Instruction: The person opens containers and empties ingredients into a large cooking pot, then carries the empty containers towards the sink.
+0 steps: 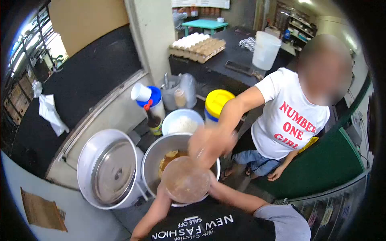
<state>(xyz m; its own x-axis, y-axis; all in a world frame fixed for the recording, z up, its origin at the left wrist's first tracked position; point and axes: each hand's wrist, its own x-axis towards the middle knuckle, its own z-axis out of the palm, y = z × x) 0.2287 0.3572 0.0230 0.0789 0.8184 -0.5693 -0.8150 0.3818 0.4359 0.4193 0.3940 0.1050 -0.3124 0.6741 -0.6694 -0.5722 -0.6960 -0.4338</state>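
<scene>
As I look down through the head camera, a brown-and-pale mixture (170, 160) lies in the bottom of a wide metal pot (152, 170), which stands low in front of the wearer. A round, brownish disc-shaped object (187, 180), too blurred for me to tell whether it is a lid or a container's base, covers the near side of the pot from my viewpoint. The wearer's left forearm (149, 217) slants up and inward to the disc's lower left edge; the right forearm (237, 197) angles in from the opposite side. Both hands are mostly hidden by the disc, so I cannot tell whether the fingers are spread, closed or gripping anything.

Above the disc's upper right edge, a co-worker's hand (213, 144), blurred, reaches over the pot from an extended arm; the other arm hangs down. That person wears a white T-shirt (295, 112) with red lettering.

Left of the pot stands a large pale pot (85, 164) with a round metal piece (114, 168) inside. Beyond the metal pot are a pale blue bowl (166, 125) of white powder (183, 123), a red-capped bottle (154, 121) and a yellow-lidded tub (219, 102). Farther back, egg trays (207, 50) rest on a dark counter (235, 56).
</scene>
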